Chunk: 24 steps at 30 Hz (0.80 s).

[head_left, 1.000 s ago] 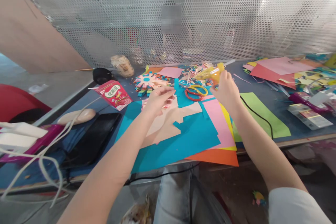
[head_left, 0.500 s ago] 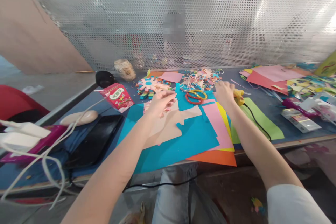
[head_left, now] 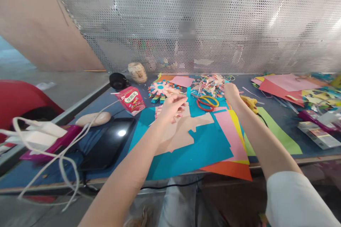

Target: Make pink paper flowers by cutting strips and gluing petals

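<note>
My left hand hovers over the middle of the papers, fingertips pinched together; what they hold, if anything, is too small to name. Pink fringed paper pieces show just under it, above a cut peach sheet lying on a blue sheet. Farther right, my right hand is closed beside a heap of paper scraps; its fingertips are hidden. Close to the right wrist lies a yellow glue gun with a black cord. Between the hands rest scissors with red and yellow handles.
A layered paper flower sits at the back. On the left are a red drink carton, a black phone, a computer mouse and a purple power strip with white cables. A perforated metal panel stands behind the table.
The view has turned slightly left, so everything sits farther right in the picture. My right hand has moved slightly left and away from the glue gun. My left hand stays pinched over the pink pieces.
</note>
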Tool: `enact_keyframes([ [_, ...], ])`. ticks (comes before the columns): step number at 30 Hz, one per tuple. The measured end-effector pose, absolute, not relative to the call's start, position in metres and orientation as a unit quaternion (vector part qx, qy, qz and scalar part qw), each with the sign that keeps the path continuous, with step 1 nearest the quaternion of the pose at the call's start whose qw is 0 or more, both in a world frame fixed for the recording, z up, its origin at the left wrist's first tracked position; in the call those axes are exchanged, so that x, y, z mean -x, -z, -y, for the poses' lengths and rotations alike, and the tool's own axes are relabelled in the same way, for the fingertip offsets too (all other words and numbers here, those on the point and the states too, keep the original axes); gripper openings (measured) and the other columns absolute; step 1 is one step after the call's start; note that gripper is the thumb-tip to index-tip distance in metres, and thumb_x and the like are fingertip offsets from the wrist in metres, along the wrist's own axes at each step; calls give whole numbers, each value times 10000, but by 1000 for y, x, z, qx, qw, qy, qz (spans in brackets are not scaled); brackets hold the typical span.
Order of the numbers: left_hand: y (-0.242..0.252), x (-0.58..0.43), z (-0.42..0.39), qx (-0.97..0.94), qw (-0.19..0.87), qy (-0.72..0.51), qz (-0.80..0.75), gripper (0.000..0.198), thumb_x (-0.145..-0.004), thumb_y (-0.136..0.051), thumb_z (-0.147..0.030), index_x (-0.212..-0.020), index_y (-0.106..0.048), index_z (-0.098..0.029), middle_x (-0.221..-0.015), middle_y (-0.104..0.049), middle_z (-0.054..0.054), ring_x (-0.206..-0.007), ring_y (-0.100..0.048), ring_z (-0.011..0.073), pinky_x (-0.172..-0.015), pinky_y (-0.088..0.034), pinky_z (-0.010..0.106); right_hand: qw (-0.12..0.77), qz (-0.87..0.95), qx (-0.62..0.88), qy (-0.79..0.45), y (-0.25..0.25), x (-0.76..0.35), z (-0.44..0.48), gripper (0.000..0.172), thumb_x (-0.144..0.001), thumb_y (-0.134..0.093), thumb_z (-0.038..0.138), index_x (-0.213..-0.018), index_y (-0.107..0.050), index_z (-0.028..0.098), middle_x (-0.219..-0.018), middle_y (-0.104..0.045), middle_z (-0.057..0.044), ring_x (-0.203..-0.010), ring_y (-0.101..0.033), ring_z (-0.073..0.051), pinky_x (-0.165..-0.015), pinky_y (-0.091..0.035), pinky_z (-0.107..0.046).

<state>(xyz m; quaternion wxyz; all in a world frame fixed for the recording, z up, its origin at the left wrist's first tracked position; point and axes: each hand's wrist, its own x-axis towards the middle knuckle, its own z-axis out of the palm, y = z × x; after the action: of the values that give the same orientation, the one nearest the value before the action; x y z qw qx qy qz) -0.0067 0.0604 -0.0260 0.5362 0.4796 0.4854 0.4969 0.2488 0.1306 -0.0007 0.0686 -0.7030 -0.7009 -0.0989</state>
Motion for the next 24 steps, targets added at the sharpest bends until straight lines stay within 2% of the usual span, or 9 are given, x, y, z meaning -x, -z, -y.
enact_keyframes([
  [2,26,6,-61,-477,538,-497,-485,309,-629,-709,-362,-875,-615,-200,-617,-574,-14,-472,-542,98,-354,-344,171,111,685,712,111,-8,-240,-123,330,-813,-414,82,-1082,-596,24,-1067,-616,-245,-997,-591,-291,-783,-438,-338],
  [4,27,4,-61,-478,540,-505,-475,284,-635,-704,-340,-862,-614,-195,-621,-580,-15,-489,-550,91,-361,-326,157,159,704,683,112,-12,-223,-109,358,-847,-394,124,-1161,-566,118,-1165,-604,-158,-1043,-575,-230,-831,-432,-299],
  [5,27,2,-60,-480,538,-512,-467,269,-637,-702,-331,-849,-612,-192,-628,-583,-16,-503,-557,88,-368,-323,153,187,726,654,98,-12,-213,-99,334,-870,-382,164,-1132,-589,175,-1128,-635,-92,-986,-598,-179,-817,-440,-258],
  [8,27,-5,-55,-507,534,-515,-439,240,-631,-705,-304,-806,-598,-180,-655,-599,-19,-545,-578,82,-417,-354,152,331,786,511,-105,-5,-184,-71,221,-826,-504,298,-885,-680,178,-829,-705,-45,-764,-639,-166,-695,-478,-254],
  [10,27,-9,-51,-534,537,-500,-421,239,-624,-709,-303,-791,-596,-174,-664,-610,-15,-561,-587,86,-459,-383,163,393,770,471,-176,3,-170,-58,195,-780,-557,337,-798,-683,189,-767,-700,-31,-722,-642,-173,-677,-490,-275],
  [13,24,-10,-47,-587,515,-470,-411,222,-652,-687,-337,-784,-616,-173,-694,-633,8,-584,-596,108,-494,-410,190,462,724,471,-201,12,-162,-54,157,-742,-574,328,-727,-650,191,-721,-686,-27,-692,-640,-175,-662,-496,-292],
  [16,16,5,-50,-659,413,-429,-460,182,-708,-642,-345,-790,-643,-183,-736,-656,43,-632,-607,145,-521,-426,222,512,659,482,-268,18,-168,-60,150,-744,-550,350,-727,-561,201,-721,-674,-34,-649,-640,-176,-577,-506,-293],
  [21,9,51,-66,-688,99,-312,-648,179,-709,-623,-339,-797,-643,-184,-954,-674,112,-918,-615,270,-706,-438,300,501,629,482,-348,23,-183,-63,153,-719,-562,295,-781,-444,221,-644,-643,6,-528,-605,-139,-527,-481,-266],
  [24,16,70,-76,-659,87,-174,-726,354,-661,-620,-521,-750,-622,-179,-877,-678,139,-891,-621,308,-670,-428,296,491,624,495,-353,23,-186,-58,227,-705,-564,248,-834,-377,234,-581,-616,46,-462,-563,-123,-492,-442,-241],
])
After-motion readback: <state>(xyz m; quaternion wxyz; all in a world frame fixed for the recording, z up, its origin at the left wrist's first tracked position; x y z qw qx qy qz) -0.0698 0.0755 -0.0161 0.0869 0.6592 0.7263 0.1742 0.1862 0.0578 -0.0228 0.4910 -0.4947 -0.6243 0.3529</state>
